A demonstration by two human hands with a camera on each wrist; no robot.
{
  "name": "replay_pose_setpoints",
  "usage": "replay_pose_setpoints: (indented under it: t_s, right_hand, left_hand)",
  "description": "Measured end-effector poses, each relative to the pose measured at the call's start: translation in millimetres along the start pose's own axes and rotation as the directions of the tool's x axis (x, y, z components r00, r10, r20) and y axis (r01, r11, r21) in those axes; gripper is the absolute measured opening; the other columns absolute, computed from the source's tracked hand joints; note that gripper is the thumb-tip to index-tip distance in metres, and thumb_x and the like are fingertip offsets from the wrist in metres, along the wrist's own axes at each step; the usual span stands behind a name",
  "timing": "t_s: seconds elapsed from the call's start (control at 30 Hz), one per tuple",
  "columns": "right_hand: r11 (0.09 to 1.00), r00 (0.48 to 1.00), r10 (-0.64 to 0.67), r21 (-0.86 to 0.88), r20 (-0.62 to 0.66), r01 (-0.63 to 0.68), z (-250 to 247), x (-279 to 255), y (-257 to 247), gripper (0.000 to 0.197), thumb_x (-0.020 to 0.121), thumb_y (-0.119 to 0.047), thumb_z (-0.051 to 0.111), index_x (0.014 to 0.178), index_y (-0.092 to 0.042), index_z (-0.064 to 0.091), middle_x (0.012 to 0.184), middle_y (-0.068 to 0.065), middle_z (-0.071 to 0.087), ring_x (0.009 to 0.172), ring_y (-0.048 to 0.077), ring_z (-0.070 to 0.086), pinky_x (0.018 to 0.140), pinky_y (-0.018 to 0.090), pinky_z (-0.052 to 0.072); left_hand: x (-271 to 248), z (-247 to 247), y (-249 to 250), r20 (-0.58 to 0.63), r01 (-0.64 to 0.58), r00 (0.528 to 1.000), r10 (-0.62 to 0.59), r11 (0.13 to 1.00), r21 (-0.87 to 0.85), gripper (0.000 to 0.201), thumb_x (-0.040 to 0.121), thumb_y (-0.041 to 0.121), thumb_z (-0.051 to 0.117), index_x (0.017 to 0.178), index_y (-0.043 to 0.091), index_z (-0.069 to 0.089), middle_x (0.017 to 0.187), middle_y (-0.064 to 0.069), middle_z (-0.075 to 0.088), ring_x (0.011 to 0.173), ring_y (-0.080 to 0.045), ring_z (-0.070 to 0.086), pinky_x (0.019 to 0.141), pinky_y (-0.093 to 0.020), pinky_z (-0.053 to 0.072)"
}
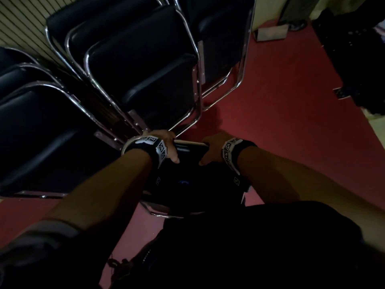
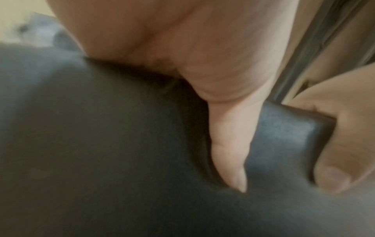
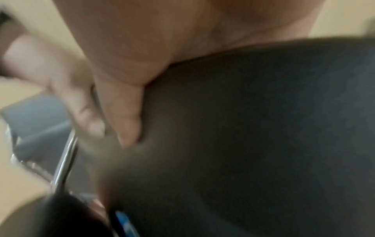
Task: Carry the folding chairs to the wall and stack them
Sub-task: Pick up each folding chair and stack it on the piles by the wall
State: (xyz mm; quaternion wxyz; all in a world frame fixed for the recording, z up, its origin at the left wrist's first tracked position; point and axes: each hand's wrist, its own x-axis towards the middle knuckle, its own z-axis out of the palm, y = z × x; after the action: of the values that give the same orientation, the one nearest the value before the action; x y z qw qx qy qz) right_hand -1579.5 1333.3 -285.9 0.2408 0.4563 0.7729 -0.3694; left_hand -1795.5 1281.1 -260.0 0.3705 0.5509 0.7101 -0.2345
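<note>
Both hands grip the top edge of a folded chair (image 1: 191, 161), left hand (image 1: 169, 147) and right hand (image 1: 210, 150) clamped on its padding, just before the stacked chairs (image 1: 141, 65) along the wall (image 1: 18, 21). Best tilted in squarely, frames aligned.

R hand (image 3: 125, 67) | fingers (image 3: 129, 125) grip dark chair pad (image 3: 253, 128) | blurry

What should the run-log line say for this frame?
phase: carrying | left hand: grips folded chair top edge | right hand: grips same edge | stacked chairs: lean at slatted wall | floor: red
</note>
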Motion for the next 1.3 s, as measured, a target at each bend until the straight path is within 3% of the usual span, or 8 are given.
replay_pose_setpoints:
  t_s: [0.1,0.3,0.53,0.67,0.73,0.87,1.1,1.3]
  right_hand:
    - [1.0,0.999,-0.025,0.011,0.028,0.025,-37.4,14.5,56.6,0.066,0.065,-0.062,0.09,0.121,-0.032,0.071,0.109,-0.005,0.071,0.094,0.018,0.065,0.077,0.028,0.05]
    - [0.997,0.999,0.015,0.078,0.035,-0.018,-125.0,24.3,175.1,0.068,0.064,-0.056,0.093,0.121,-0.027,0.072,0.108,-0.004,0.071,0.098,0.021,0.069,0.085,0.035,0.058]
    - [0.999,0.995,0.048,0.018,-0.086,-0.047,-248.5,22.0,285.7,0.059,0.071,-0.056,0.09,0.119,-0.027,0.071,0.098,-0.006,0.066,0.084,0.019,0.059,0.066,0.024,0.043]
    - [0.991,0.976,0.109,-0.054,-0.189,-0.121,-302.4,26.3,324.9,0.062,0.064,-0.067,0.085,0.112,-0.032,0.072,0.096,-0.002,0.068,0.082,0.023,0.059,0.072,0.029,0.047]
    - [0.984,0.968,0.143,-0.071,-0.207,-0.161,-323.1,36.6,338.8,0.063,0.058,-0.075,0.079,0.107,-0.038,0.068,0.098,-0.004,0.069,0.085,0.024,0.061,0.075,0.034,0.051]
    - [0.974,0.96,0.197,-0.071,-0.199,-0.215,-354.9,54.1,349.8,0.041,0.063,-0.073,0.077,0.078,-0.045,0.052,0.086,-0.011,0.062,0.082,0.021,0.061,0.07,0.034,0.051]
    - [0.98,0.977,0.168,-0.084,-0.135,-0.18,-407.1,116.3,321.0,0.043,0.066,-0.063,0.085,0.082,-0.038,0.053,0.081,-0.013,0.059,0.086,0.022,0.064,0.069,0.03,0.045]
    - [0.981,0.998,0.027,-0.192,-0.063,-0.039,-456.5,184.9,281.3,0.064,0.077,-0.051,0.088,0.133,-0.029,0.065,0.114,0.0,0.066,0.104,0.027,0.063,0.081,0.029,0.044]
  left_hand:
    - [41.6,-31.0,50.3,0.011,0.009,1.0,-0.009,1.0,0.014,0.077,0.032,0.067,0.089,0.102,0.048,0.063,0.104,0.016,0.066,0.116,-0.03,0.054,0.102,-0.051,0.042]
    - [85.1,-112.1,186.1,-0.026,-0.032,0.999,0.033,0.997,0.064,0.076,0.052,0.056,0.094,0.121,0.044,0.063,0.116,0.01,0.065,0.123,-0.032,0.048,0.085,-0.039,0.033]
    - [141.3,-202.5,310.3,-0.123,-0.089,0.987,0.105,0.988,0.124,0.068,0.045,0.064,0.091,0.104,0.04,0.067,0.104,0.01,0.069,0.103,-0.025,0.056,0.106,-0.05,0.037]
    - [164.6,-233.4,350.0,-0.252,-0.163,0.948,0.195,0.976,0.143,0.065,0.047,0.071,0.087,0.093,0.032,0.062,0.096,0.01,0.069,0.096,-0.023,0.059,0.081,-0.038,0.033]
    - [179.6,-245.7,365.8,-0.293,-0.196,0.924,0.247,0.961,0.193,0.063,0.057,0.071,0.085,0.1,0.037,0.054,0.104,0.008,0.071,0.103,-0.027,0.065,0.083,-0.04,0.036]
    - [212.4,-266.9,379.5,-0.341,-0.207,0.9,0.272,0.954,0.215,0.076,0.056,0.075,0.082,0.118,0.037,0.062,0.113,0.007,0.072,0.109,-0.029,0.068,0.094,-0.047,0.04]
    - [257.1,-316.9,344.4,-0.266,-0.195,0.937,0.225,0.972,0.133,0.068,0.056,0.074,0.083,0.108,0.037,0.06,0.113,0.009,0.071,0.111,-0.026,0.066,0.097,-0.046,0.038]
    - [291.7,-348.5,289.4,-0.261,-0.09,0.962,0.077,0.995,-0.041,0.074,0.046,0.08,0.078,0.106,0.038,0.063,0.095,0.011,0.069,0.104,-0.024,0.066,0.085,-0.041,0.037]
